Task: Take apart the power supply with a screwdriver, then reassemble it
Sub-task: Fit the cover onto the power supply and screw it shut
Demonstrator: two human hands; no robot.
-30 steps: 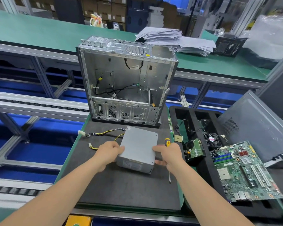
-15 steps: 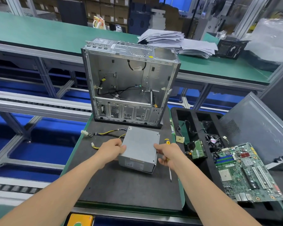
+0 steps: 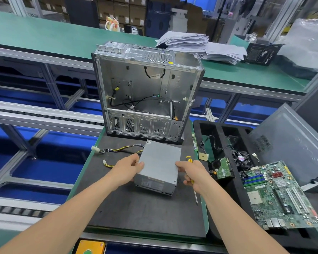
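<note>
Left hand (image 3: pixel 128 171): grips the power supply (image 3: pixel 160 162) by its left edge.
Right hand (image 3: pixel 193 175): curled round the screwdriver (image 3: pixel 189 160), thumb at the right edge.
Power supply: on the dark mat (image 3: pixel 136 208), near side of the open case (image 3: pixel 147 92).
Risk: a divided right grip; the box may slip.

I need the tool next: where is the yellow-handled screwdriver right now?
In the head view, the yellow-handled screwdriver is in the right hand, just right of the grey metal power supply box.

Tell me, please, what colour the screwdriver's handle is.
Yellow with black; screwdriver in the right hand, head view.
</note>
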